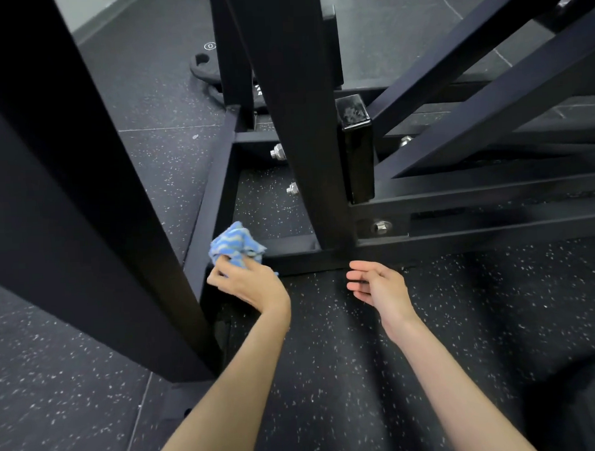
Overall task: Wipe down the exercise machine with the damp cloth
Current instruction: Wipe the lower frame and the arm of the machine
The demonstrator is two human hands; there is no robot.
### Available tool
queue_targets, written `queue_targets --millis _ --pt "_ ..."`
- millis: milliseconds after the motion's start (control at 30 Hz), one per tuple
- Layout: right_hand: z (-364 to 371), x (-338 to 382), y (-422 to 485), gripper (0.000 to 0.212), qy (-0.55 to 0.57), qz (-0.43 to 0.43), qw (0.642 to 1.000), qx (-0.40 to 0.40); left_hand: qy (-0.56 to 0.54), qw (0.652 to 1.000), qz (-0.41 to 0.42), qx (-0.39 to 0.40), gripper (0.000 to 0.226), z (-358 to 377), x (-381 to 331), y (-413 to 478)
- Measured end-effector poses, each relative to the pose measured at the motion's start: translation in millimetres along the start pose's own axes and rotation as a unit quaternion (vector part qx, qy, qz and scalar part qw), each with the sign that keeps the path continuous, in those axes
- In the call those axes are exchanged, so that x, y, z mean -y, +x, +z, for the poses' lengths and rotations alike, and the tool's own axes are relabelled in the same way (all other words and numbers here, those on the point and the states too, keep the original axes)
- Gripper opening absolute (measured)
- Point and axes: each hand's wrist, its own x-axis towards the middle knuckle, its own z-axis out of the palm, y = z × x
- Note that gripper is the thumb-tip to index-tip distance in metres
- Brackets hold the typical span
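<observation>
Speckled rubber floor [327, 359]; left hand [249, 282] bunches fuzzy blue cloth [236, 244] against square steel frame [304, 259].

Black steel exercise machine frame [299, 124] stands on the speckled dark rubber floor [327, 359]. Wide black upright post [86, 199] at left; narrower upright to its right, rising from the low crossbar [304, 259]. Left hand [247, 281] at the crossbar's left end, bunched blue striped cloth [236, 244] in it, against the frame corner. Right hand [375, 283] just before the crossbar, right of the narrower upright. Black weight plate [204, 71] on the floor behind the frame.
</observation>
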Motion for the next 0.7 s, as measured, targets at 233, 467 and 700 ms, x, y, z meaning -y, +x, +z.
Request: queue_targets --millis 233,467,700 --pt "-9.3 2.2 -2.4 0.034 0.027 0.007 0.999 -0.017 -0.001 0.963 -0.269 -0.029 0.037 -8.7 24.4 -6.4" --pt "-17.4 9.6 -2.7 0.034 0.036 0.003 0.999 -0.021 -0.084 0.946 -0.311 -0.034 0.041 3.1 4.2 4.6" --pt "-21.8 5.0 -5.2 0.034 0.043 0.015 0.998 -0.032 0.002 0.971 -0.186 0.151 0.033 16.2 3.7 -58.7"
